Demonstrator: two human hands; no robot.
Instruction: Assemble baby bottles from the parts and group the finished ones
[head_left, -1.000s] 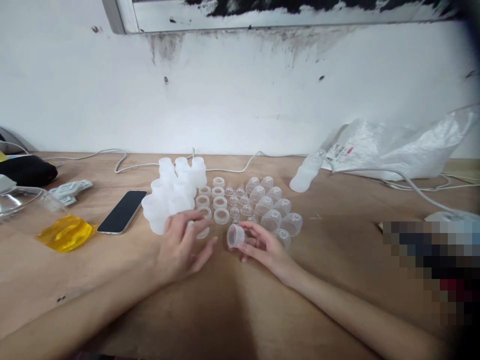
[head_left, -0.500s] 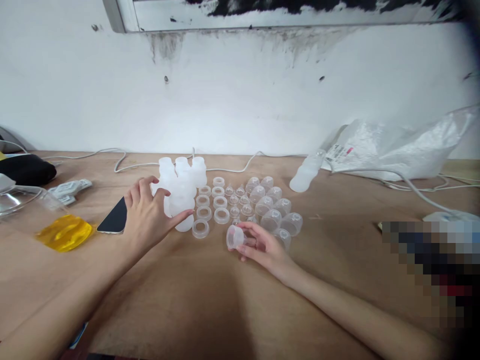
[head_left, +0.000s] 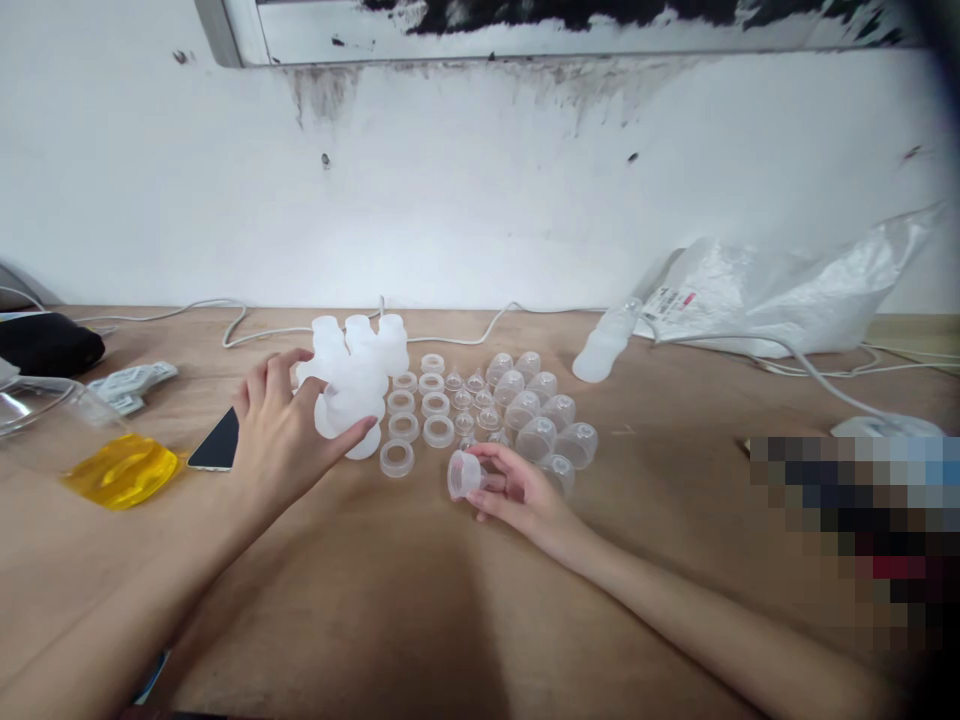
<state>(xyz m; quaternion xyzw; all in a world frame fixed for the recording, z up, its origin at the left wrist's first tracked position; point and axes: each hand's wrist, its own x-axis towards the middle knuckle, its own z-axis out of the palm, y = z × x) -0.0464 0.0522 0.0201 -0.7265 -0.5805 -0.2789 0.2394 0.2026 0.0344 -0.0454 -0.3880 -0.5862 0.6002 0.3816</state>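
A translucent bottle collar with a clear teat [head_left: 465,475] is pinched in my right hand [head_left: 532,497], its wide opening turned left. My left hand [head_left: 274,430] is spread, thumb and fingers apart, beside a cluster of frosted white baby bottles [head_left: 367,365]. Its thumb overlaps the nearest bottle in view; whether it touches is unclear. To the right of the bottles, white collar rings [head_left: 397,458] lie in two columns. Then come clear teats [head_left: 486,418] and rows of clear dome caps [head_left: 536,438]. My right hand hides some of the nearest pieces.
An assembled bottle [head_left: 604,340] stands at the back right by a plastic bag [head_left: 772,295]. A phone [head_left: 214,442], a yellow-bottomed clear container [head_left: 124,470] and a black pouch [head_left: 49,343] lie left. White cables [head_left: 487,330] run along the wall.
The view has shifted slightly. My left hand stays spread near the bottles, and my right hand still holds the collar with teat, almost unmoved.
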